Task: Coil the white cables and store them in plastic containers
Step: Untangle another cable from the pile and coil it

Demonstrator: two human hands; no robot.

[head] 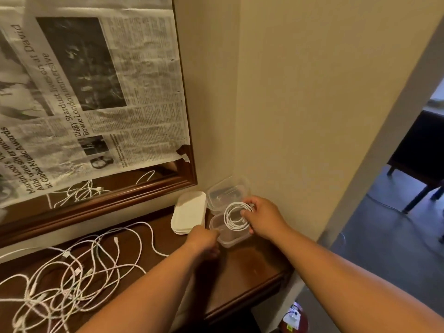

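One coiled white cable [236, 218] is pinched in the right hand [263, 218] above the near clear container [230, 239], which the left hand [204, 239] steadies; best lowered flat, loops pressed inside the rim.

loose cables [72, 280] cut off left, far container [224, 192] contents unclear

I see loose cables [79, 267] left on table [252, 267]; lid stack [189, 212] right of them, two containers [228, 234] beside lids in the corner, one behind other [223, 193].
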